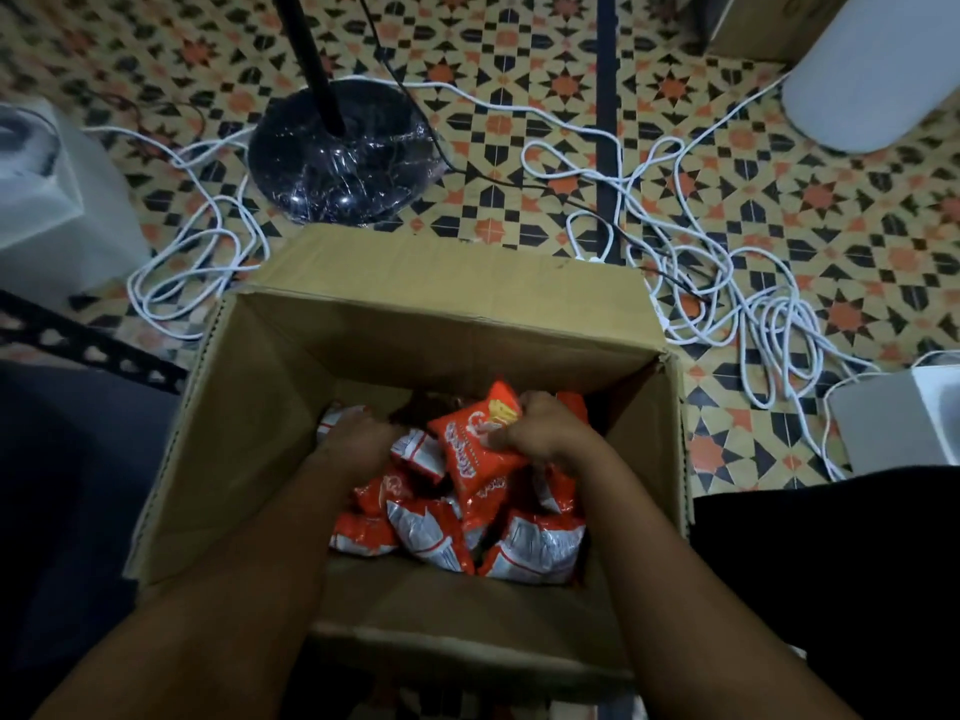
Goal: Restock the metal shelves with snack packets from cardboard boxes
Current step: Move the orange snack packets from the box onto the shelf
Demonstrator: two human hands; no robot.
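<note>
An open cardboard box [291,407] stands on the floor below me, with several orange and silver snack packets [431,532] heaped at its bottom. Both my arms reach down into it. My right hand [545,433] grips one orange snack packet [472,444] by its right edge, lifted a little above the heap. My left hand [353,439] is down among the packets at the left of the heap, fingers curled downward; whether it holds a packet is hidden by the back of the hand.
A black round stand base [343,153] with a pole sits just beyond the box. White cables [727,283] lie tangled over the patterned tile floor. A perforated black metal bar [93,350] runs at the left. White containers [883,70] stand at the edges.
</note>
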